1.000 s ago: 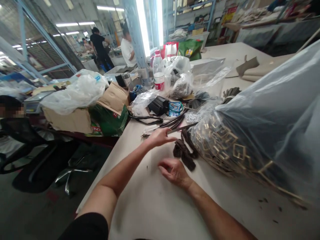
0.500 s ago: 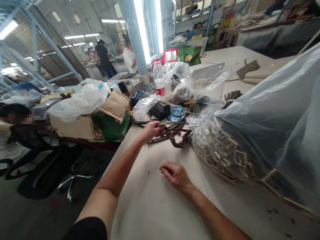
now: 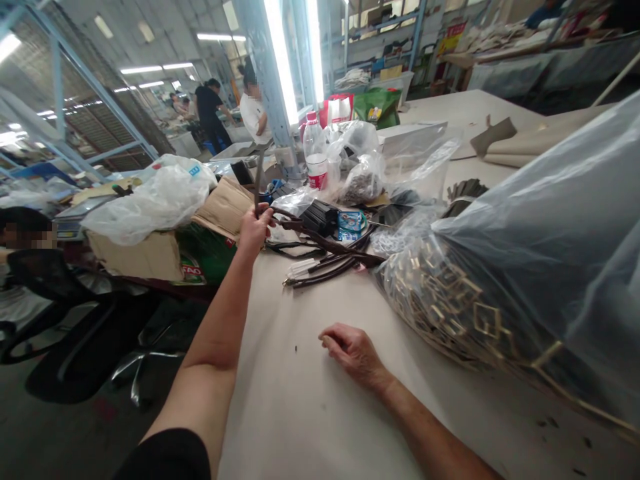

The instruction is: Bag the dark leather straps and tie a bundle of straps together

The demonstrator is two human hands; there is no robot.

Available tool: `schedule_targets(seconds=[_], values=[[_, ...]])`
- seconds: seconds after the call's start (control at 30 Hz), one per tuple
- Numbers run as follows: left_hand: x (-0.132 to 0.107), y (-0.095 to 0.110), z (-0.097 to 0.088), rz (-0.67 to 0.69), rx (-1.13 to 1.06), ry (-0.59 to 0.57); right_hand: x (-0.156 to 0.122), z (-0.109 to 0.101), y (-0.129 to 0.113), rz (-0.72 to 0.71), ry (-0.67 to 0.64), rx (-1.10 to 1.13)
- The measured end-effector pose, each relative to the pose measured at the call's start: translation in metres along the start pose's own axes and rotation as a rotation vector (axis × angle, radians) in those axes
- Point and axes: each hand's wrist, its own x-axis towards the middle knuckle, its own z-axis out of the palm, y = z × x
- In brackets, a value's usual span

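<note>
My left hand (image 3: 254, 231) is raised over the far left edge of the table (image 3: 285, 400), its fingers closed on long dark brown strips (image 3: 330, 244). One end stands up above the hand; the rest stretches right toward a large clear plastic bag (image 3: 530, 200). Below the strips lie dark cords (image 3: 320, 275) with a metal piece at one end. My right hand (image 3: 353, 353) rests on the pale tabletop, fingers curled in and thumb against them; whether anything is inside is hidden. Rectangular gold-coloured frames (image 3: 450, 287) show through the bag to its right.
Behind the strips stand a black ribbed block (image 3: 319, 219), a blue packet (image 3: 351, 225), a bottle (image 3: 313, 137) and a red-and-white cup (image 3: 317, 171). A cardboard box (image 3: 135, 257) and a black chair (image 3: 75, 340) are at the left. Co-workers are in the background.
My left hand has moved left and up, drawing the brown strips out from over the cords, which now show more. The right hand stays in place.
</note>
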Motion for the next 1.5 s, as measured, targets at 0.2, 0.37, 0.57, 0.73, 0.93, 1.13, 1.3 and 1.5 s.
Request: schedule_targets(seconds=[0.2, 0.37, 0.57, 0.73, 0.93, 1.13, 1.3, 1.5], values=[[-0.028, -0.01, 0.047, 0.034, 0.345, -0.213, -0.001, 0.0, -0.001, 0.014, -0.008, 0.017], [-0.07, -0.031, 0.119, 0.107, 0.54, -0.675, -0.001, 0.0, -0.001, -0.001, -0.003, -0.02], [-0.091, -0.038, 0.171, 0.294, 1.02, -0.721, 0.001, -0.001, -0.001, -0.039, 0.007, -0.015], [-0.104, -0.038, 0.167, 0.294, 1.044, -0.707, 0.001, -0.001, 0.001, -0.045, -0.012, 0.006], [-0.127, -0.029, 0.106, 0.084, 0.693, -0.696, 0.007, -0.006, 0.0, 0.248, 0.295, 0.505], [-0.177, -0.02, 0.071, -0.05, 0.193, -0.897, 0.015, -0.019, 0.001, 0.385, 0.319, 0.778], [-0.179, -0.022, 0.077, -0.152, 0.103, -1.008, 0.014, -0.017, 0.005, 0.35, 0.338, 0.718], [-0.117, -0.028, 0.1, 0.171, 0.66, -0.689, 0.014, -0.011, -0.001, 0.304, 0.181, 0.563]])
